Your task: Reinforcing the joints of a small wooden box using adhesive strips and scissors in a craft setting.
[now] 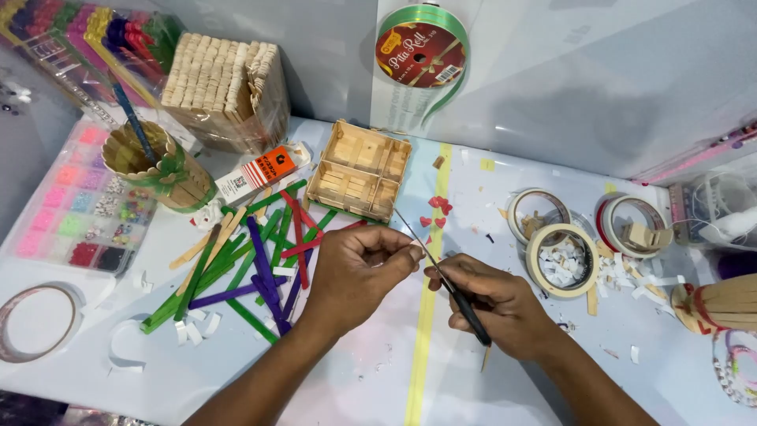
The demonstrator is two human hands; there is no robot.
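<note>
Scissors point up over the desk, just right of scattered coloured craft sticks, below a wooden stick tray; tape rolls lie right. The right hand grips their black handle; the left hand pinches closed at the blade, what it holds too small to tell.

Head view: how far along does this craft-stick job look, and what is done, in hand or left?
Done: a small stick-built tray stands assembled, and red heart cutouts lie beside it. In hand: the right hand holds scissors, with the left hand pinching something too small to tell at the blades. Left, judging by the table: loose coloured sticks are unused.
</note>
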